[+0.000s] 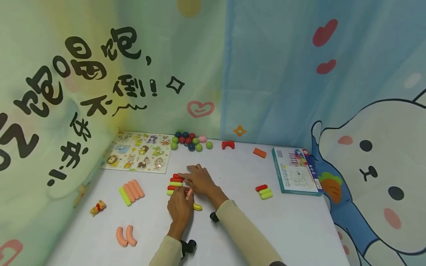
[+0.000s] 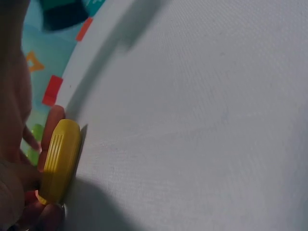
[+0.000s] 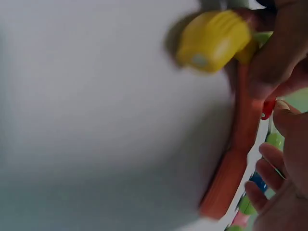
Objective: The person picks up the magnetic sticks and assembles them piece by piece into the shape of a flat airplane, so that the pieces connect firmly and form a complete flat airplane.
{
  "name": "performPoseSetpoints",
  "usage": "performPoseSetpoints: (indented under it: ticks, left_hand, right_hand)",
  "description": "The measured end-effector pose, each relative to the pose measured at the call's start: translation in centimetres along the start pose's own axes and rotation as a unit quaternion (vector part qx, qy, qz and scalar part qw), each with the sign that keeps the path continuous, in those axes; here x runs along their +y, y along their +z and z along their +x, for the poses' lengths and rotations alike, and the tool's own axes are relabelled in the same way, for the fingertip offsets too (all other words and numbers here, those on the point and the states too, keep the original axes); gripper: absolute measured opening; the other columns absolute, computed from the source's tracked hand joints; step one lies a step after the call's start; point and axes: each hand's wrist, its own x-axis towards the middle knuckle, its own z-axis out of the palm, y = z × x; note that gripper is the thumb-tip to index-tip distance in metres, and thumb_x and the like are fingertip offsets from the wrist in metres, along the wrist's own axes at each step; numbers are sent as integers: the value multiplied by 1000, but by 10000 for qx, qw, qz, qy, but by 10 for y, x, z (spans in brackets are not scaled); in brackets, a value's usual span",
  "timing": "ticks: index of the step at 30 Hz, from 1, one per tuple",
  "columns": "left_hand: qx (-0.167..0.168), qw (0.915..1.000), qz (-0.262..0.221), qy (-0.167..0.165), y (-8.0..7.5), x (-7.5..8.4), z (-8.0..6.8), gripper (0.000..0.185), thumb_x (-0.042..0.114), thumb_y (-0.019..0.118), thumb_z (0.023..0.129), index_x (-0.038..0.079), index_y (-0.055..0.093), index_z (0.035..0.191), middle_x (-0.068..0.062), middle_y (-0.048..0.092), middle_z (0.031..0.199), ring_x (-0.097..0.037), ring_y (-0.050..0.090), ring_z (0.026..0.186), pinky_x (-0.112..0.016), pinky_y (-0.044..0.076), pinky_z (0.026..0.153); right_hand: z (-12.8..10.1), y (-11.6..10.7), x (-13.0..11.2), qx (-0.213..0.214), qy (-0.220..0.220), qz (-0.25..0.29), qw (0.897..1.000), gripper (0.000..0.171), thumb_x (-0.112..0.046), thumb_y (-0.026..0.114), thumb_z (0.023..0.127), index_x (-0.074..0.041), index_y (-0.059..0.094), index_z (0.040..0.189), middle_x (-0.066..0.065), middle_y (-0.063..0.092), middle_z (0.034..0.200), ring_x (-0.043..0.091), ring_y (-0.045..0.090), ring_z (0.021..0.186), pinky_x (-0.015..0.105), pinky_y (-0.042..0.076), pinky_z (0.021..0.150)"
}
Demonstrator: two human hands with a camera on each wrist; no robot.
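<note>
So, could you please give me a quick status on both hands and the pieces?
Left hand pinching orange stick. Right hand flat on red-and-green stack. Yellow piece beside left hand. Nothing blocking.

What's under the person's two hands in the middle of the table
A stack of red and yellow-green sticks shows at the fingertips of the right hand. A yellow stick pokes out beside the left hand. The hands cover whatever else lies beneath them.
</note>
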Motion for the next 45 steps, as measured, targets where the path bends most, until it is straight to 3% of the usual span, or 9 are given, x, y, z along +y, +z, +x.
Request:
performPoseSetpoints:
  ticks: [8, 15, 22, 26, 29, 32, 38, 41, 45]
  left_hand:
    - [-226, 9995, 183, -149, -3, 1, 4, 18, 18, 86, 88, 7, 80, 100, -7, 69, 85, -24, 65, 72, -42, 51, 61]
    - [-300, 9993, 187, -129, -1, 6, 3, 21, 21, 88, 88, 7, 79, 101, -7, 68, 84, -23, 64, 71, -40, 51, 61]
    - [-228, 9995, 215, -24, 0, 7, 2, 20, 18, 88, 87, 6, 79, 100, -9, 72, 89, -25, 68, 73, -41, 54, 61]
    - [-302, 9992, 239, 68, -2, 6, 1, 21, 18, 86, 88, 7, 78, 103, -9, 73, 91, -24, 67, 73, -39, 53, 61]
    - [-368, 9981, 315, 375, -9, 4, 0, 25, 20, 88, 87, 8, 79, 107, -9, 73, 94, -23, 67, 75, -37, 52, 62]
    - [-525, 9930, 431, 965, -19, 2, -3, 33, 24, 93, 82, 11, 79, 110, -8, 71, 100, -23, 66, 82, -36, 54, 67]
    - [-1447, 9641, 509, 2169, -29, -5, -10, 38, 25, 100, 72, 19, 83, 105, -2, 67, 106, -16, 61, 91, -30, 56, 72]
    - [-1802, 9523, 472, 2418, -26, -8, -12, 33, 23, 99, 72, 21, 83, 102, 1, 66, 104, -14, 61, 90, -28, 55, 70]
    - [-1870, 9487, 410, 2516, -23, -9, -11, 27, 21, 98, 75, 23, 82, 96, 4, 64, 98, -11, 57, 83, -25, 51, 65]
  right_hand:
    - [-5, -1, 15, 823, 604, 85, 9947, 30, -41, 76, 98, -25, 80, 124, 1, 73, 126, 21, 59, 116, 39, 51, 96]
    - [2, 2, 14, 745, 1048, 359, 9911, 25, -36, 82, 94, -19, 79, 113, 1, 71, 104, 18, 56, 98, 34, 49, 87]
    - [-23, -6, 41, 989, 1823, 844, 9746, 26, -29, 81, 96, -15, 73, 117, 4, 71, 109, 19, 59, 102, 34, 55, 90]
    - [-53, -12, 50, 1386, 1874, 1386, 9625, 24, -22, 82, 95, -14, 73, 115, 5, 71, 110, 20, 62, 102, 38, 58, 91]
    - [-78, -12, 48, 1590, 1748, 1688, 9569, 22, -17, 84, 93, -14, 75, 112, 4, 71, 105, 18, 61, 97, 37, 56, 87]
    - [-100, -8, 41, 1570, 1619, 1783, 9578, 23, -16, 86, 90, -17, 76, 110, 1, 70, 103, 15, 59, 96, 34, 55, 86]
    - [-133, 2, 25, 1192, 1424, 1694, 9679, 25, -15, 89, 86, -19, 77, 107, -2, 70, 102, 13, 59, 96, 32, 54, 85]
    - [-141, 7, 19, 989, 1427, 1730, 9695, 23, -16, 89, 86, -20, 78, 105, -4, 68, 100, 11, 58, 95, 30, 53, 84]
    - [-144, 13, 13, 869, 1393, 1798, 9699, 20, -15, 89, 86, -19, 80, 103, -5, 67, 95, 9, 55, 91, 26, 50, 80]
